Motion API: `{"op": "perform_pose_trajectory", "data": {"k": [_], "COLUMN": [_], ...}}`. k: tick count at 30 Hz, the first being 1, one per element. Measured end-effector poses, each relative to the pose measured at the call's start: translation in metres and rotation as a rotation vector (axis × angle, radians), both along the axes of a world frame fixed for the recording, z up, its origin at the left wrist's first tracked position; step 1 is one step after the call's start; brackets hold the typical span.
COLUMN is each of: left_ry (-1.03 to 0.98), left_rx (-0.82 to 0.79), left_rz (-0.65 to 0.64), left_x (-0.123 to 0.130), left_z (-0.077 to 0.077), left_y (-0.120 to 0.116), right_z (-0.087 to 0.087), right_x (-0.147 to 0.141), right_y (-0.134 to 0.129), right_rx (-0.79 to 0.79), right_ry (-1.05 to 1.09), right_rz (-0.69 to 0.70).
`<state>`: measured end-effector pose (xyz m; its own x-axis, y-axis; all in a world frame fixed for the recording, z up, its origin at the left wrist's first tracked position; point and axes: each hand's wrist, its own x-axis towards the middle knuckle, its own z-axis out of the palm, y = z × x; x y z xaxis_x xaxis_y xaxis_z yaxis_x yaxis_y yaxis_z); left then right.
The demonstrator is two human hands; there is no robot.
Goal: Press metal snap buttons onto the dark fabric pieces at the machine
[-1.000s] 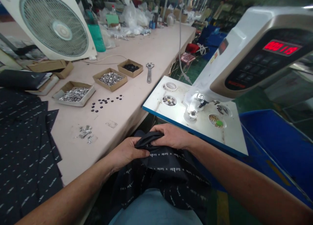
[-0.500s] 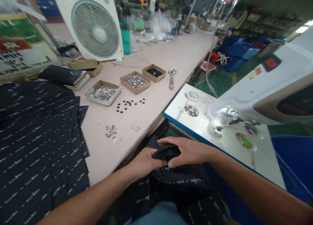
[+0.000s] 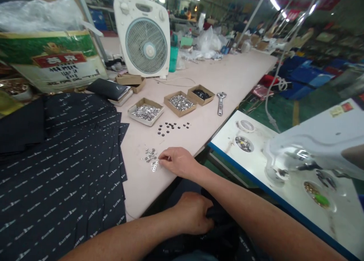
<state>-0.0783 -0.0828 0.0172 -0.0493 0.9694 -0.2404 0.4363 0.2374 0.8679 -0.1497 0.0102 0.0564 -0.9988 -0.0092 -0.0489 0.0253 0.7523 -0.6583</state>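
Observation:
My left hand (image 3: 195, 213) is closed on dark printed fabric (image 3: 224, 219) in front of my body, below the table edge. My right hand (image 3: 178, 162) reaches over the table with thumb and fingers pinched together. Its fingertips are at the right side of a small pile of silver snap fastener parts (image 3: 150, 155); whether a part is between them cannot be made out. Behind the pile lie several dark snap caps (image 3: 167, 132), scattered. Two small boxes hold silver parts, a left box (image 3: 141, 120) and a middle box (image 3: 179, 113); another box (image 3: 211, 99) holds black ones.
Layered printed fabric (image 3: 71, 158) covers the left of the pink table (image 3: 142, 200). An adjustable wrench (image 3: 220, 105) lies near the right edge. A box fan (image 3: 148, 37) and a black notebook (image 3: 106, 89) are behind. A white pressing machine (image 3: 307, 143) stands on the right.
My right hand has let go of the fabric and moved up and left to the silver parts. My left hand still grips the fabric. The view has turned left.

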Motion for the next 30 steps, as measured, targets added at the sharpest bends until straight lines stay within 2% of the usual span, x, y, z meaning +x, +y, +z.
{"op": "perform_pose_trajectory", "data": {"k": [12,20,30], "left_ry": [0.099,0.070,0.089], "left_rx": [0.012,0.052,0.002], "left_rz": [-0.021,-0.024,-0.066], "left_x": [0.003,-0.001,-0.004], "left_z": [-0.005,0.001,0.007], "left_y": [0.002,0.002,0.003], "right_z": [-0.016,-0.016,-0.019], "right_x": [-0.050,-0.071,-0.072], "right_y": [0.023,0.022,0.029], "right_rx": [0.087,0.272,0.263], "right_ry": [0.083,0.036,0.090], "right_rz": [-0.351,-0.324,-0.297]}}
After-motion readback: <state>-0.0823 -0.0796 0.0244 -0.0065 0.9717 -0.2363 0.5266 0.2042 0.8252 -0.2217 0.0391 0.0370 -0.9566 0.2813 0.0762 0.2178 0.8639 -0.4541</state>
